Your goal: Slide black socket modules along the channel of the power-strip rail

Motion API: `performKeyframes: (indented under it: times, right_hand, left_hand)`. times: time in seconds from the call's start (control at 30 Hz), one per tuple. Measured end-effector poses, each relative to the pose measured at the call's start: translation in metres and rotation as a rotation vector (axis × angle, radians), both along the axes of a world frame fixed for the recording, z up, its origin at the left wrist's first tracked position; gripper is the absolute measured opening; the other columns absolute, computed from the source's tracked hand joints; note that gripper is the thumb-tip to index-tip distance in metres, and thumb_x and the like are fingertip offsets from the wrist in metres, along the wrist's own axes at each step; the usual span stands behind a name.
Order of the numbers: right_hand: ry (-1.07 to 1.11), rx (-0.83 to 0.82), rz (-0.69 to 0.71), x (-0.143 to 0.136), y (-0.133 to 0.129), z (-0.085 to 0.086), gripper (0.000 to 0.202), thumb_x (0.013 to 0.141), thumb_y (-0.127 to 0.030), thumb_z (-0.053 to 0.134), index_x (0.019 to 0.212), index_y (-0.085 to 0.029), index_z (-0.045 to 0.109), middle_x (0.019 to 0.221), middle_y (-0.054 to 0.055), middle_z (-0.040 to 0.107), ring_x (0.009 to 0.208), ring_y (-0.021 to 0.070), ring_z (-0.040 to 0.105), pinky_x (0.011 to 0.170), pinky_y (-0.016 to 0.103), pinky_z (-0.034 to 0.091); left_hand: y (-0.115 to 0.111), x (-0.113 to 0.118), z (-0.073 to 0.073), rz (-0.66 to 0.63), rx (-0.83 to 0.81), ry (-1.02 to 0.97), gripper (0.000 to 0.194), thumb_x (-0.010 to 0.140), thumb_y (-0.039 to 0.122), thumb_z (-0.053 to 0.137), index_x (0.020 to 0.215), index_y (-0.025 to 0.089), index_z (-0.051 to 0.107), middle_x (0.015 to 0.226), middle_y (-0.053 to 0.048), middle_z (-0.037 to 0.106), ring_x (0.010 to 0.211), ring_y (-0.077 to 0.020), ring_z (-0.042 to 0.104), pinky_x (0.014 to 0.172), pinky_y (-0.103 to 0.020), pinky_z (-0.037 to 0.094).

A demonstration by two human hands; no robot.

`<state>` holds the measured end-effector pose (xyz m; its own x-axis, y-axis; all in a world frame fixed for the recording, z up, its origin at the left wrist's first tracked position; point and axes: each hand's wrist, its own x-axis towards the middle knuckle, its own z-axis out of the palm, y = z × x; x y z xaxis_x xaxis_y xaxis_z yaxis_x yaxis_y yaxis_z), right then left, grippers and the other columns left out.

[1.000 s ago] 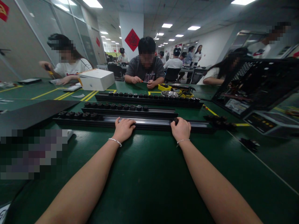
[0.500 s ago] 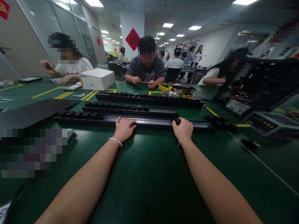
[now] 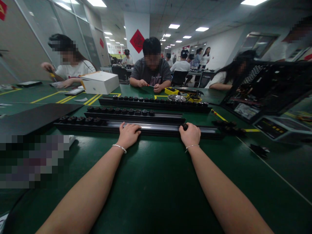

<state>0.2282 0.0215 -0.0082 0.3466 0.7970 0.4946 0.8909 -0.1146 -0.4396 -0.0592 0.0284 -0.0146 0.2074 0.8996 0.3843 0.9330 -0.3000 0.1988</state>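
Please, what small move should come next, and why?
Perhaps the right hand should ease its dark part a little leftward along the nearest rail: bare channel lies that way, and black parts sit at the left end.

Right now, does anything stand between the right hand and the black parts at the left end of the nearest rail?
Yes, the left hand rests across the nearest rail, between the right hand and those black parts. Nothing else visible blocks that stretch.

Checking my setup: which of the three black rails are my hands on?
The front rail, nearest you: your left hand and right hand touch only this one.
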Motion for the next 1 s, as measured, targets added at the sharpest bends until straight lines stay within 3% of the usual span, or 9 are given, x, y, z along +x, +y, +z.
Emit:
performKeyframes:
  times: [0.27,0.73,1.0]
  right_hand:
    - [-0.005,-0.017,-0.020,0.004,0.001,0.001,0.029,0.079,-0.037,0.045,0.086,-0.015,0.062,0.089,0.013,0.064,0.092,0.0256,0.054,0.094,0.042,0.031]
    - [-0.087,-0.112,0.007,0.014,-0.002,0.008,0.026,0.078,-0.042,0.046,0.084,-0.019,0.057,0.092,0.010,0.062,0.095,0.0254,0.052,0.087,0.039,0.033]
    - [-0.066,-0.145,-0.001,0.015,-0.001,0.008,0.026,0.078,-0.043,0.045,0.082,-0.019,0.056,0.091,0.009,0.062,0.097,0.0249,0.052,0.086,0.038,0.034]
  left_hand:
    - [0.000,0.000,0.000,0.002,0.002,-0.001,0.024,0.085,0.033,0.046,0.100,0.029,0.064,0.100,-0.002,0.069,0.104,-0.0238,0.055,0.105,-0.052,0.017]
    - [-0.002,0.001,0.002,0.007,-0.003,-0.004,0.024,0.085,0.033,0.046,0.099,0.030,0.065,0.100,-0.002,0.069,0.103,-0.0234,0.055,0.106,-0.051,0.018]
    - [-0.003,0.001,0.004,-0.001,-0.001,-0.021,0.027,0.084,0.042,0.046,0.097,0.029,0.066,0.101,-0.002,0.069,0.103,-0.0239,0.056,0.105,-0.051,0.018]
